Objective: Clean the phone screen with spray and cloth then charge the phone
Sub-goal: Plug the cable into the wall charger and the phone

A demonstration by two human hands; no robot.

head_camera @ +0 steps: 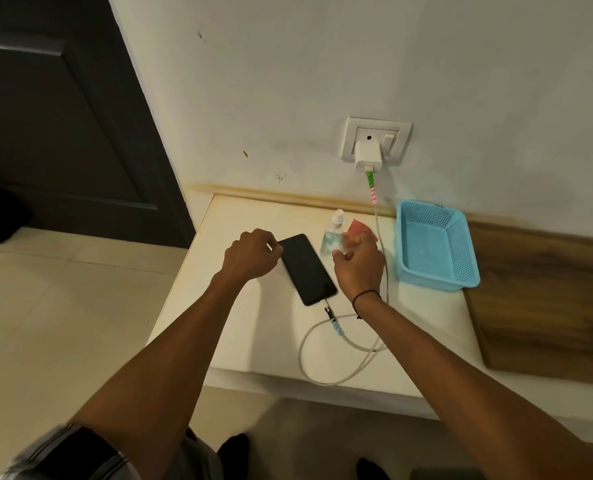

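From the head camera, a black smartphone (307, 268) lies face up with a dark screen on a cream bedside table (253, 327), set at a slant with its far end towards the left hand; a white charging cable (340, 375) is plugged into its near end, loops over the table's front edge and runs up past the right wrist to a white charger adapter (367, 154) seated in a wall socket plate (376, 140); the cable carries a blue wrap near the phone and green and pink wraps near the adapter; the left hand (251, 254) has its fingers curled at the phone's far left corner, touching or just over the edge, though whether it actually pinches the phone cannot be told; the right hand (357, 261) hovers just right of the phone with fingers loosely curled, holding nothing that shows, a black band on its wrist; just beyond its fingers stands a small clear spray bottle (333, 233) with a white cap, and beside that lies a red cloth (360, 228), partly hidden by the hand; further right on the table sits a light blue perforated plastic basket (405, 244), against the wall; a dark door (63, 133) stands at the left, and a wooden panel (547, 289) at the right.
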